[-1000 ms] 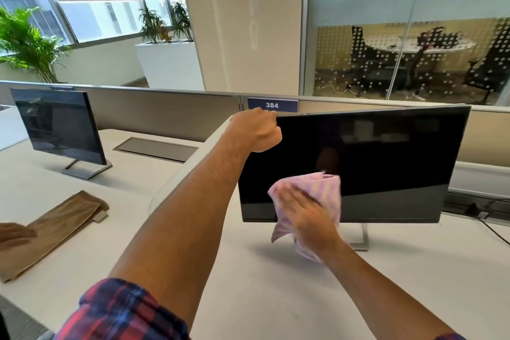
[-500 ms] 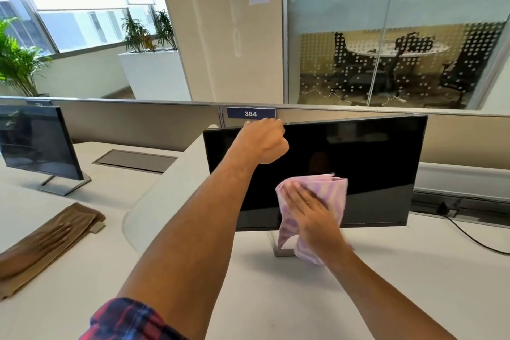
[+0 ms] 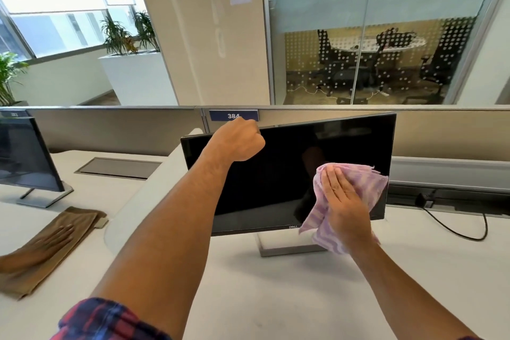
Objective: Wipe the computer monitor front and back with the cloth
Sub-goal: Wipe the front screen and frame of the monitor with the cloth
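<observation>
A black computer monitor (image 3: 278, 174) stands on a silver stand on the white desk, its dark screen facing me and tilted slightly. My left hand (image 3: 238, 141) grips the monitor's top edge, fingers curled over it. My right hand (image 3: 342, 201) presses a pink striped cloth (image 3: 364, 182) flat against the lower right part of the screen, fingers straight. The cloth's loose end hangs below the bottom bezel. The monitor's back is hidden.
A second monitor (image 3: 24, 154) stands at the far left. Another person's hand (image 3: 52, 240) rests on a brown cloth (image 3: 41, 251) on the left desk. A black cable (image 3: 455, 229) runs across the desk at right. A partition with a 384 label (image 3: 233, 115) stands behind.
My right hand has slid the cloth rightward across the screen, from near its lower middle to its lower right. My left hand keeps its grip on the top edge.
</observation>
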Demonstrator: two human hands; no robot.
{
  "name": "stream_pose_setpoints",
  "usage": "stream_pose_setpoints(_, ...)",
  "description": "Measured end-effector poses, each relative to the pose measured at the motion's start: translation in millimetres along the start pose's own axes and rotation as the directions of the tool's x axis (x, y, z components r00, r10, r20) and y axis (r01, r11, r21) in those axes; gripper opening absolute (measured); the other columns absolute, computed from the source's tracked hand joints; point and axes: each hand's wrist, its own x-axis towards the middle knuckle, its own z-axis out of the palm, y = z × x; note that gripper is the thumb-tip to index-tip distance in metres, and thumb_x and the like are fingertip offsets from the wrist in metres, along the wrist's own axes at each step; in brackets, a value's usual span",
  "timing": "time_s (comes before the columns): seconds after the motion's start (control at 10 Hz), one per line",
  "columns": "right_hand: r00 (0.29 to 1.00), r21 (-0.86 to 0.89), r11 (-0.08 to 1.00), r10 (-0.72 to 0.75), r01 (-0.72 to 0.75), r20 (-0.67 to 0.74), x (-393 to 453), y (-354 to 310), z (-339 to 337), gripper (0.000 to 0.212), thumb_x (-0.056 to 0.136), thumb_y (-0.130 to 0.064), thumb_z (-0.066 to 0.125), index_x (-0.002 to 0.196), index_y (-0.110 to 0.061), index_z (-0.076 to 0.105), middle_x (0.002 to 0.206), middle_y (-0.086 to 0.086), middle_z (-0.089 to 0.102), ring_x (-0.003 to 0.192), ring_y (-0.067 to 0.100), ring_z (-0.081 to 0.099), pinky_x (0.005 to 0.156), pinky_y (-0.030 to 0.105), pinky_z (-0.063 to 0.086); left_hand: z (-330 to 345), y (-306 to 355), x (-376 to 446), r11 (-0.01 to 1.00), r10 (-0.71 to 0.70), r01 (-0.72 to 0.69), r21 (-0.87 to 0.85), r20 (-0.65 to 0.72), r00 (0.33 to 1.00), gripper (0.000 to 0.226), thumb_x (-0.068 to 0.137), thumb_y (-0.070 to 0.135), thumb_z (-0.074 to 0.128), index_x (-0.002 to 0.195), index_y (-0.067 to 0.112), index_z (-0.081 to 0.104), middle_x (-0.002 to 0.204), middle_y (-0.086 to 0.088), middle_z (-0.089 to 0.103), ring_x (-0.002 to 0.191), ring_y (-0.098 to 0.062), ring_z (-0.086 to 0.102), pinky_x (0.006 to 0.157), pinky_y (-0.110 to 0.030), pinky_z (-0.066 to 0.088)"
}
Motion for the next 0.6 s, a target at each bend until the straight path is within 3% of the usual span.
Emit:
stream_pose_setpoints(0.1,0.978,-0.182,0.963,-0.205,0.197,-0.027,0.5,10.6,-26.9,0.068,0.097,-0.031,0.060,0.156,-0.013,0.031,0.163,0.000,0.031,0.151,0.019,0.026,0.120,0.041,0.033,-3.9,0.3,1.2,0.999,0.041,-0.041,0.031,0.013,0.999,0.027,0.096,0.022,0.041,0.097,0.008,0.065,0.092,-0.009,0.059,0.085,-0.029,0.059,0.069,-0.036,0.043)
stream_pose_setpoints(0.2,0.995,-0.093,0.996,-0.015,0.005,-0.103,-2.7,26.8,-25.9,0.053,0.102,-0.018,0.052,0.153,-0.021,0.037,0.161,-0.009,0.031,0.151,0.007,0.023,0.123,0.033,0.026,-5.4,-0.5,0.8,0.991,0.126,-0.128,0.028,0.058,0.990,0.029,0.097,0.013,0.038,0.091,0.003,0.063,0.096,-0.011,0.061,0.083,-0.028,0.057,0.070,-0.034,0.040)
stream_pose_setpoints(0.3,0.989,-0.086,0.993,0.068,-0.080,-0.131,-8.6,41.7,-32.3,0.074,0.093,-0.021,0.063,0.157,-0.008,0.027,0.165,0.006,0.023,0.154,0.022,0.019,0.123,0.046,0.027,-6.2,-1.5,-2.1,0.991,0.120,-0.117,-0.067,0.049,0.992,0.029,0.098,0.006,0.037,0.089,-0.004,0.062,0.094,-0.013,0.061,0.082,-0.031,0.055,0.074,-0.039,0.045)
stream_pose_setpoints(0.4,0.994,-0.028,0.996,0.088,-0.090,-0.066,-14.0,56.4,-34.7,0.075,0.091,-0.004,0.065,0.156,-0.013,0.029,0.164,0.004,0.023,0.155,0.016,0.013,0.126,0.037,0.017,-3.2,-5.1,-1.9,0.986,0.122,-0.119,-0.116,0.015,0.992,0.027,0.099,0.008,0.037,0.086,-0.001,0.058,0.094,-0.015,0.063,0.084,-0.036,0.058,0.079,-0.047,0.050)
stream_pose_setpoints(0.5,0.950,0.041,0.960,0.280,-0.277,-0.138,-13.6,59.5,-33.5,0.069,0.096,-0.002,0.058,0.157,-0.009,0.025,0.166,0.006,0.018,0.155,0.020,0.014,0.125,0.044,0.023,-2.9,-9.2,0.3,0.986,0.156,-0.154,-0.056,0.026,0.987,0.026,0.099,0.011,0.035,0.077,0.010,0.049,0.094,-0.013,0.063,0.082,-0.033,0.056,0.077,-0.045,0.047)
stream_pose_setpoints(0.6,0.981,-0.040,0.984,0.167,-0.172,-0.102,-22.2,60.1,-32.2,0.072,0.095,-0.020,0.054,0.157,-0.004,0.021,0.167,0.008,0.017,0.154,0.026,0.017,0.119,0.050,0.034,-1.3,-12.2,2.3,0.987,0.157,-0.155,-0.042,0.051,0.986,0.028,0.099,0.013,0.034,0.073,0.017,0.043,0.088,-0.009,0.062,0.076,-0.027,0.053,0.071,-0.038,0.041)
